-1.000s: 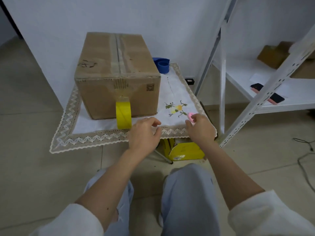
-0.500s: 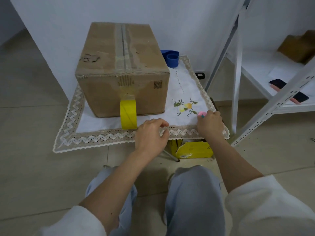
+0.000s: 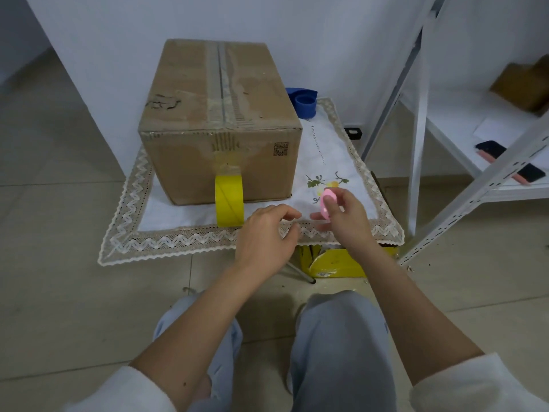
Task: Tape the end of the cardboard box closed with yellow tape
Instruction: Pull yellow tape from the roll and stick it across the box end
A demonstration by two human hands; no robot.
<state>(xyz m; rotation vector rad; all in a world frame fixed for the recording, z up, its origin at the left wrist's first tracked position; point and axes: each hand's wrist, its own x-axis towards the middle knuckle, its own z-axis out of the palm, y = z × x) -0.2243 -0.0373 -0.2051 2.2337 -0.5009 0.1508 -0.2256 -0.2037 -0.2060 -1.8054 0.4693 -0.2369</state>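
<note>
A cardboard box (image 3: 219,123) sits on the worktop (image 3: 166,242) ahead of my hands, resting on a white cloth with a lace zigzag border. Its near face carries a small square code (image 3: 280,149) printed at the upper right, too small to read, and a dark scribble on the top near the left edge that I cannot make out. A yellow tape roll (image 3: 229,200) stands on edge against the box's near face, just ahead and left of my left hand, with a strip running from it up the seam.

My left hand (image 3: 266,236) hovers over the cloth's near edge, fingers loosely curled with nothing between them. My right hand (image 3: 344,217) pinches a small pink object (image 3: 326,201) between thumb and fingers, raised above the embroidered flower. Half a second ago that hand rested low on the cloth's right edge; now it is lifted and closer to my left hand.

Beyond the box, to the right, is a blue tape roll (image 3: 304,102). Under the worktop below my right hand lies a yellow package (image 3: 338,263), its label unreadable.
</note>
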